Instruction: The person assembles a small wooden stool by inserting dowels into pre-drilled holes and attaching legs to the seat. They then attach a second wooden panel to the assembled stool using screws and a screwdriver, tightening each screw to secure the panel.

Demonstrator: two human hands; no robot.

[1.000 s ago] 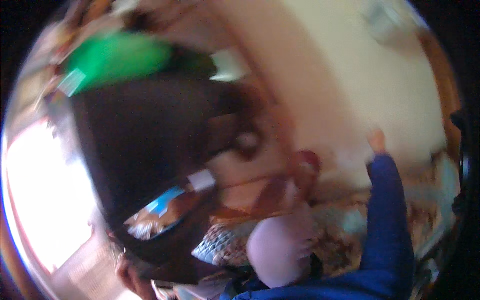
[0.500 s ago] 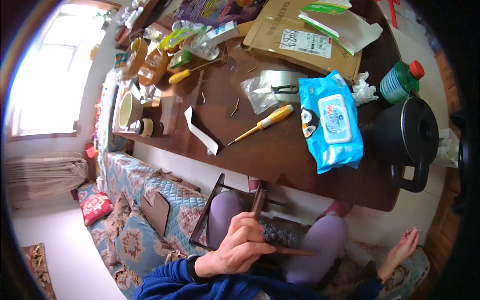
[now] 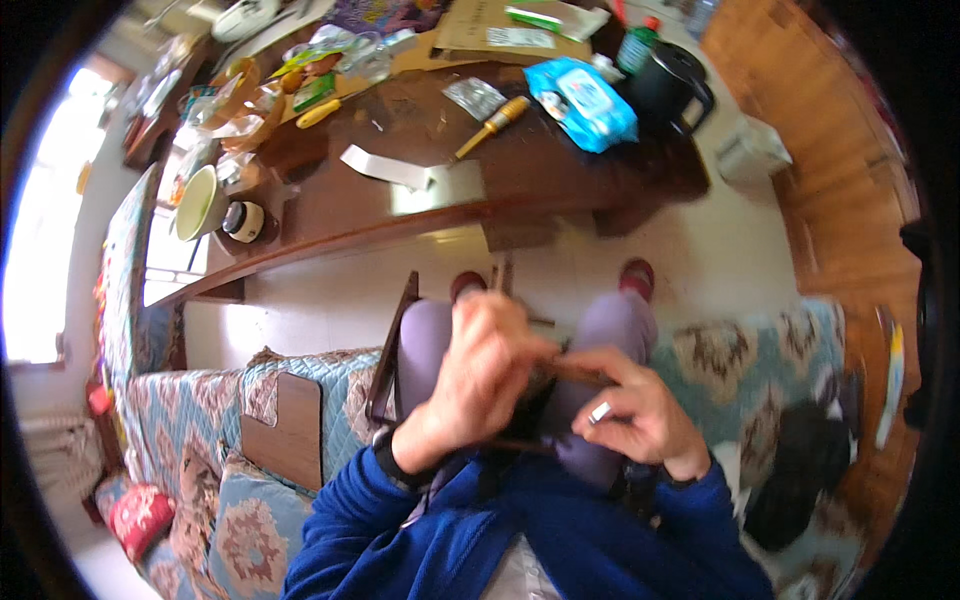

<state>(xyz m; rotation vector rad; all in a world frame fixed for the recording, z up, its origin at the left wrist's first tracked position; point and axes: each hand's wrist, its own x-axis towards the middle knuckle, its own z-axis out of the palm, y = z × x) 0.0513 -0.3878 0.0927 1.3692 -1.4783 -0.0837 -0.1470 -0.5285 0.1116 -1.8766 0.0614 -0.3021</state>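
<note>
My left hand [image 3: 480, 360], smeared by motion, is closed around a dark wooden bar [image 3: 503, 272] above my lap, its far end showing beyond my knuckles. Just to its right, my right hand [image 3: 645, 415] has its index finger stretched to a brown wooden piece [image 3: 580, 370] beside the left fingers. A small pale, short, rod-like piece [image 3: 600, 411] sits between its curled lower fingers and thumb; its kind is too small to make out. A dark frame [image 3: 388, 355] of thin bars stands against my left leg, partly hidden by my hands and sleeves.
The brown table [image 3: 310, 220] ahead carries a yellow-handled screwdriver [image 3: 490, 128], a white strip [image 3: 385, 167], a blue wipes pack [image 3: 582, 103], a black pot [image 3: 668, 88] and a cardboard box [image 3: 470, 30]. A brown board [image 3: 285, 425] lies on the sofa [image 3: 210, 400] at left.
My right hand has come in from the far right to beside my left hand, with a small pale piece in it. The view has shifted, so the table appears farther up.
</note>
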